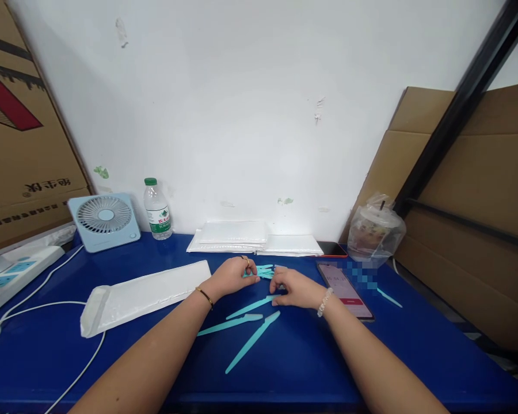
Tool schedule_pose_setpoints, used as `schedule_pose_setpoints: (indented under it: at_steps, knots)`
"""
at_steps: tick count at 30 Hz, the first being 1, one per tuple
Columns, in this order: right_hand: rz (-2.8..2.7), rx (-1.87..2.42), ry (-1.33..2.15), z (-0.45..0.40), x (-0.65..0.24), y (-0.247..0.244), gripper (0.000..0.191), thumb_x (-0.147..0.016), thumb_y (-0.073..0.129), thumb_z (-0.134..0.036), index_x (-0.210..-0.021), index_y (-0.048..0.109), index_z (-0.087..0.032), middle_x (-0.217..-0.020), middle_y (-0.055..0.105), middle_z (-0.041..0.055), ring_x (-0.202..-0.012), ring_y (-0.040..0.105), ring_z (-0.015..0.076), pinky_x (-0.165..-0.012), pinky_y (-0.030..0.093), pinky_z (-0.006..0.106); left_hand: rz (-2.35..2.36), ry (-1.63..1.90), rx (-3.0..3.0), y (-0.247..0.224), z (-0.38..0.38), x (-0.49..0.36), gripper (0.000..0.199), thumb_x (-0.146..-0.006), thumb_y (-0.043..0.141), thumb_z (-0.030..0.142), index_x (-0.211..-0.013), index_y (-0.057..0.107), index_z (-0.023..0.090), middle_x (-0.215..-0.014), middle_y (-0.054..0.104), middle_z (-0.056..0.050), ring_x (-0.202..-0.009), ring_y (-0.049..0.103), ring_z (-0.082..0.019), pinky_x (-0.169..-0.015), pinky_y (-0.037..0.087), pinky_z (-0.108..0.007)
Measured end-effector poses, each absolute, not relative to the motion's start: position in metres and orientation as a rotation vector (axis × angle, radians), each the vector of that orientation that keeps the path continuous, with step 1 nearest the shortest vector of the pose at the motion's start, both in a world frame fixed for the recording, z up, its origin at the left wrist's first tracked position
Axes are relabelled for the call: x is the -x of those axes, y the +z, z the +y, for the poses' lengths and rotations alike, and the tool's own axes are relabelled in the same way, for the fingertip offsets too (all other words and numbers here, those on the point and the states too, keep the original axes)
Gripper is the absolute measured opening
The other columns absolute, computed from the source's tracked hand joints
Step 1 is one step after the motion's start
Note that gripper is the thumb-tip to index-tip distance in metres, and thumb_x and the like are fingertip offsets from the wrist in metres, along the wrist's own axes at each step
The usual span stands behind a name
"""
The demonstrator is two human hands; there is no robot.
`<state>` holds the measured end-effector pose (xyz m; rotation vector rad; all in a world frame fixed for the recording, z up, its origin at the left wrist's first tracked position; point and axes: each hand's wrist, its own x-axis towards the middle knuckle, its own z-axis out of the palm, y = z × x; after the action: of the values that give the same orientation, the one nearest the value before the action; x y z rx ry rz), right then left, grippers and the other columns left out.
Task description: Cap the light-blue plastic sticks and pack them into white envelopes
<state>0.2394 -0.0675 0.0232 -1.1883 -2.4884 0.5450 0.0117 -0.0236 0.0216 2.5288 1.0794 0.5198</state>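
My left hand [235,275] is closed, thumb and fingers pinched at the near end of a bunch of teal eyebrow razors [265,271]. Opposite it, my right hand [297,287] has curled fingers, with thumb and forefinger at the head end of a single teal eyebrow razor [250,307]. The exact contact is partly hidden by the fingers. Closer to me, two more razors lie apart on the blue table: one eyebrow razor [228,326] beside my left forearm and another eyebrow razor [251,345] slanting toward the front.
A white padded mailer [147,296] lies at left, and stacked white packets [228,234] sit by the wall. A phone [344,290] rests beside my right wrist, with a bagged cup [375,230] behind. A fan [106,221], bottle [157,213] and power strip [21,273] stand left.
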Motion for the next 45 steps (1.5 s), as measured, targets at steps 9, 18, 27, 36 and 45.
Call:
schedule_pose_setpoints:
  at_steps: [9,18,27,36,45]
  knots:
    - [-2.375,1.293,0.599,-0.066,-0.241,0.024,0.006,-0.079,0.060,-0.023,-0.078,0.060,-0.017,-0.069,0.058,-0.0008,-0.061,0.050,0.0107,-0.056,0.035,0.021,0.954,0.283,-2.520,0.022,-0.033,-0.023,0.022,-0.077,0.058,0.038,-0.079,0.067,0.019,-0.066,0.062,0.000,-0.058,0.051,-0.011,-0.051,0.029,-0.022]
    - [-2.388,1.190,0.554,-0.073,-0.244,0.034,0.021,-0.071,0.069,-0.032,-0.086,0.064,-0.018,-0.087,0.056,0.0016,-0.066,0.049,0.0100,-0.059,0.039,0.020,1.141,0.534,-2.556,0.018,-0.019,-0.012,0.035,-0.073,0.061,0.040,-0.104,0.062,0.023,-0.091,0.062,-0.003,-0.080,0.057,-0.018,-0.066,0.038,-0.024]
    - [-2.678,1.077,0.843,-0.082,-0.231,0.028,0.014,-0.069,0.071,-0.027,-0.073,0.063,-0.016,-0.070,0.053,-0.0018,-0.058,0.046,0.0079,-0.050,0.034,0.018,1.021,0.553,-2.437,0.030,-0.034,-0.018,0.036,-0.082,0.048,0.049,-0.089,0.067,0.018,-0.080,0.062,-0.003,-0.068,0.053,-0.014,-0.059,0.036,-0.023]
    - [-2.273,1.232,0.765,-0.067,-0.248,0.026,0.013,-0.080,0.058,-0.030,-0.077,0.057,-0.017,-0.063,0.056,-0.0023,-0.057,0.049,0.0098,-0.053,0.036,0.019,0.930,0.424,-2.478,0.028,-0.035,-0.023,0.029,-0.082,0.050,0.042,-0.079,0.067,0.018,-0.072,0.063,-0.001,-0.063,0.052,-0.012,-0.057,0.033,-0.022]
    - [-2.135,1.389,0.358,-0.053,-0.261,0.020,0.010,-0.078,0.057,-0.026,-0.081,0.061,-0.017,-0.078,0.060,0.0021,-0.061,0.050,0.0113,-0.058,0.037,0.022,1.242,-0.040,-2.471,0.050,-0.045,0.000,0.053,-0.051,0.070,0.058,-0.088,0.065,0.021,-0.074,0.064,-0.002,-0.061,0.054,-0.017,-0.052,0.035,-0.025]
